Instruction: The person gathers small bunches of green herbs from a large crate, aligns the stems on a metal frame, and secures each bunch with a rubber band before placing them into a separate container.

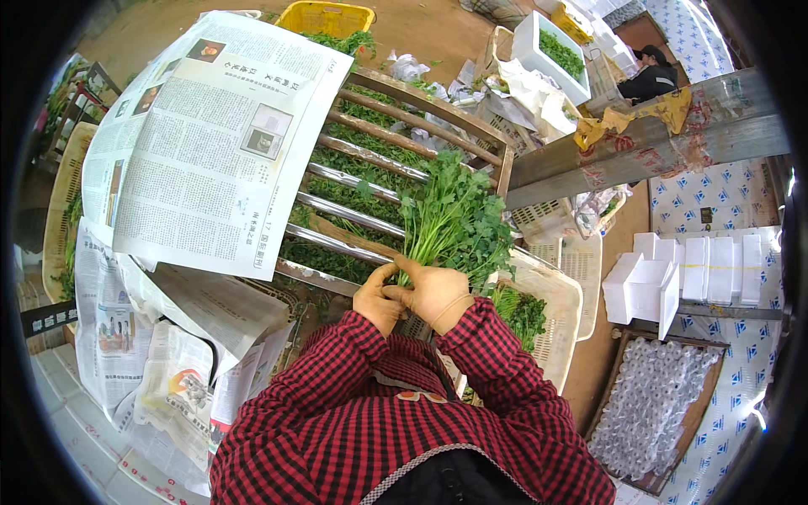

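A leafy green bunch of coriander (454,215) lies tilted over the right part of a slatted rack (353,200), its leaves pointing away from me. My right hand (433,295) is closed round the lower stems, with a thin yellowish band about its wrist. Against it, my left hand (378,300) is closed too, thumb and fingers pinching at the stem ends. The hands hide the cut ends of the stems. On the rack's left part rests a spread sheet of newspaper (210,147), apart from both hands.
More greens show beneath the slats. A cream plastic crate (566,290) with greens stands at my right, and a yellow crate (326,15) beyond the rack. A metal beam (648,139) juts in from the right. Far right, a person (652,80) sits near a white foam box (539,80).
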{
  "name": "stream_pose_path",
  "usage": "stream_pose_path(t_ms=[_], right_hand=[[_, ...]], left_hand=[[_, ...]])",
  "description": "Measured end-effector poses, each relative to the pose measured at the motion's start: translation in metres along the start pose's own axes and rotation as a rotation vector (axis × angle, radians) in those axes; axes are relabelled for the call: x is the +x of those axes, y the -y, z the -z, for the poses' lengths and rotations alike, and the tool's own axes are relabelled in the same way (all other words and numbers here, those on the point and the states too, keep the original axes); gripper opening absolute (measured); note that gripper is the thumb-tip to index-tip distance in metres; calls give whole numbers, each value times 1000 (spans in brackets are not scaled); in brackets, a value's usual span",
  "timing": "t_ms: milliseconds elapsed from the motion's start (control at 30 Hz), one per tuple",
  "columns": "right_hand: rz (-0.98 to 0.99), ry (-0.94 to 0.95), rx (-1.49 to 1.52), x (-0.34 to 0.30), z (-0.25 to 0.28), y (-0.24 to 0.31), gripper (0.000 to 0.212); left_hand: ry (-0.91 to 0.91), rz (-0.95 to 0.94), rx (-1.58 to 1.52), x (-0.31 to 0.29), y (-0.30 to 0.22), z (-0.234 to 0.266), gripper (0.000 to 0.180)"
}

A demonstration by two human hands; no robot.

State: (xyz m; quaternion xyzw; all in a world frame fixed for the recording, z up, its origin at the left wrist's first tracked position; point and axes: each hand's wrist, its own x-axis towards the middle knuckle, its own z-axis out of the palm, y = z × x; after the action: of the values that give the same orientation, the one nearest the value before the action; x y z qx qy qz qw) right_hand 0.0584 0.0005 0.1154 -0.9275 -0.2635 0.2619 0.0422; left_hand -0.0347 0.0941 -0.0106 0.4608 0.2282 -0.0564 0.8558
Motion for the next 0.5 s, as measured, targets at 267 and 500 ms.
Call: stream_pose_path(t_ms=[267,500], right_hand=[[179,-160,-137,3,-31,-10,21],[105,167,1359,-25,45,-11,24]], left_hand=[[-17,7,472,-3,-19,-9,104],[45,-25,338,-4,-23,-3,104]])
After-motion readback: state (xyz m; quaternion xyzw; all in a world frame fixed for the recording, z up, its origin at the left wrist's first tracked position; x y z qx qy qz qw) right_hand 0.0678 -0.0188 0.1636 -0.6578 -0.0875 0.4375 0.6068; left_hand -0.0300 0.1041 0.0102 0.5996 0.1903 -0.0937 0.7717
